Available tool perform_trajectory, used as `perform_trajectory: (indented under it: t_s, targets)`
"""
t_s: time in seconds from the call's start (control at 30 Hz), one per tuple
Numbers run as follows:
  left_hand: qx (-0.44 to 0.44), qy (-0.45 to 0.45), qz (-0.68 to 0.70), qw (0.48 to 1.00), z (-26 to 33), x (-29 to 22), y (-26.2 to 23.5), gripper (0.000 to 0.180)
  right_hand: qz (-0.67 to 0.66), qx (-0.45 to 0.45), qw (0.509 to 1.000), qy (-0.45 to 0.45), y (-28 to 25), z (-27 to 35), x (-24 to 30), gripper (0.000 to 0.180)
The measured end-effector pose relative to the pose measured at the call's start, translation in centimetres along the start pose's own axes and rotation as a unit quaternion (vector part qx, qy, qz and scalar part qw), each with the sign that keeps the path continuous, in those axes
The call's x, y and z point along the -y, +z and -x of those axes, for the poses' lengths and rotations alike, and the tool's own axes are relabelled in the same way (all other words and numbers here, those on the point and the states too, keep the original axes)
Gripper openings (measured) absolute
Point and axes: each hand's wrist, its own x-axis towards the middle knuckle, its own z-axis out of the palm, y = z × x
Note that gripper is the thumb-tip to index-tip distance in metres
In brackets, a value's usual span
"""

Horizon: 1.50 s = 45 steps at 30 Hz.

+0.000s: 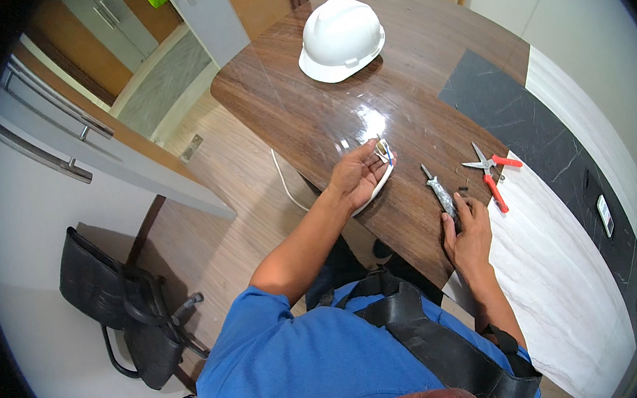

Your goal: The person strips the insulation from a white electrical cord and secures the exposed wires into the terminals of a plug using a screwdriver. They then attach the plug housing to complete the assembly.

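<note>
My left hand (360, 175) is closed on the end of a white cable (383, 183) over the brown tabletop. At the fingertips is a small white and brass-coloured fitting (382, 148) with a blue wire beside it; its exact kind is too small to make out. My right hand (471, 235) has its fingers curled round the dark rear end of a screwdriver (442, 195), whose tip points away from me on the table. Just right of that hand, red-handled pliers (491, 170) lie with their jaws and handles spread.
A white hard hat (342, 40) rests farther back on the table (264, 76). White and dark marble-patterned panels cover the table's right side, with a white handheld device (605, 215) on them. The cable hangs over the left edge. A black chair (125, 304) stands at left.
</note>
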Motion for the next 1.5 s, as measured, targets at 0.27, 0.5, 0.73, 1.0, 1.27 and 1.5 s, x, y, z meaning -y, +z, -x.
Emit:
perform_trajectory:
  t_s: [0.27,0.5,0.73,1.0,1.27,1.5]
  targets:
    - [0.049,0.015,-0.029,0.998,-0.5,0.5,-0.8,0.027,0.006,0.004,1.000,0.002,-0.3,-0.1,0.0,0.042]
    - [0.023,-0.023,-0.003,0.999,-0.9,-0.2,-1.0,0.023,0.007,0.005,1.000,-0.006,-0.4,0.0,0.1,0.043]
    - [0.009,-0.023,0.022,0.999,-1.4,-0.7,-1.3,0.025,0.006,-0.005,1.000,-0.009,-0.5,-0.2,0.1,0.043]
    - [0.017,-0.034,0.041,0.998,-1.1,-1.5,-1.0,0.026,-0.012,-0.036,0.999,0.033,-1.9,-0.9,-0.7,0.036]
    - [0.052,0.010,-0.019,0.998,-0.7,-1.8,-1.0,0.029,-0.009,-0.023,0.993,0.117,-2.2,-2.2,-4.0,0.029]
    - [0.020,-0.009,-0.013,1.000,-0.1,-1.3,-0.4,0.028,-0.014,0.013,0.991,0.132,-2.5,-3.7,-4.3,0.027]
